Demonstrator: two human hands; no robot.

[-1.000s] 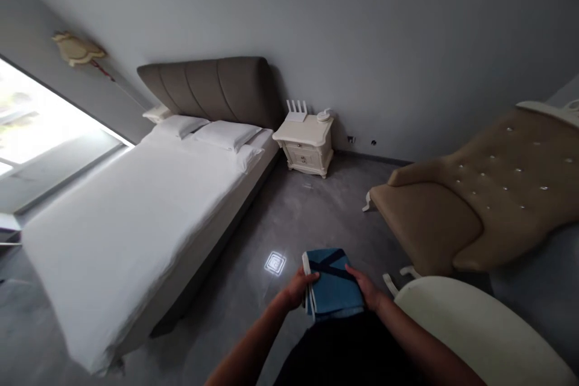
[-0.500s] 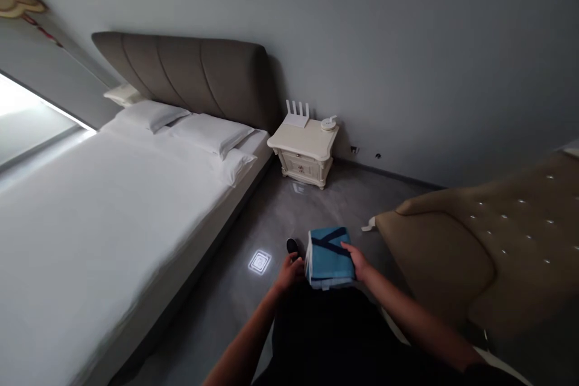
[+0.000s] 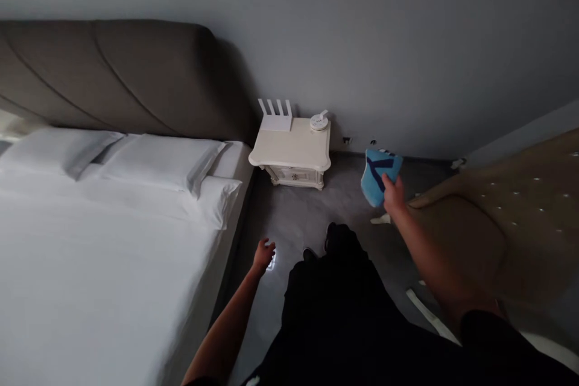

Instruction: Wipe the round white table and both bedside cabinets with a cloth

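My right hand (image 3: 394, 193) grips a folded blue towel (image 3: 374, 178) by its near right side, with the thumb on top. Dark navy bands form a Y-like mark on the towel's upper face. It is held out over the floor, between the nightstand and the tufted chair. Away to the left, my left hand (image 3: 263, 255) hangs above the floor beside the bed, empty, its fingers loosely curled and apart.
A cream nightstand (image 3: 289, 148) against the wall carries a white router (image 3: 277, 123) and a round white device (image 3: 319, 123). The bed (image 3: 113, 277) with white pillows fills the left. On the right stands a tan tufted chair (image 3: 461, 223) with curved pale legs.
My left hand has let go of the towel and moved down-left. My right hand has carried the towel forward and right. The view has shifted closer to the nightstand.
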